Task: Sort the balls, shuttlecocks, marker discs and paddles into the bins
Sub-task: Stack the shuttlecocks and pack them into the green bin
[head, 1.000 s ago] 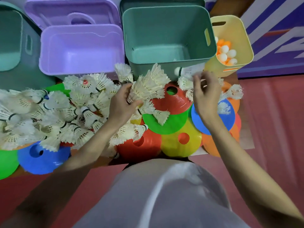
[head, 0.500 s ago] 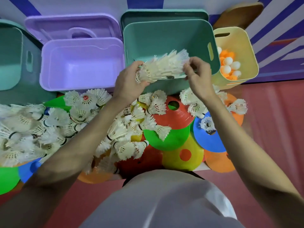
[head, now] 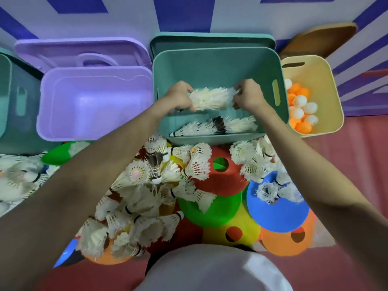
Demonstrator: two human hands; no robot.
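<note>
A nested row of white shuttlecocks (head: 211, 98) lies sideways between my two hands, inside the green bin (head: 218, 66). My left hand (head: 178, 96) grips its left end and my right hand (head: 247, 97) pinches its right end. A second row of shuttlecocks (head: 212, 128) lies on the bin floor below. Loose shuttlecocks (head: 147, 198) are heaped on the floor over coloured marker discs, among them red (head: 228, 179), green (head: 212, 211), blue (head: 279, 215) and yellow (head: 235, 232) ones.
An empty purple bin (head: 94, 103) stands left of the green one, its lid (head: 84, 53) behind it. A yellow bin (head: 327, 97) at right holds orange and white balls (head: 300, 108). A wooden paddle (head: 319, 38) leans at the back right. Another green bin (head: 12, 101) sits far left.
Both hands lifted the row of shuttlecocks from the pile and carried it forward over the rim, down into the green bin. The camera has tilted up and forward.
</note>
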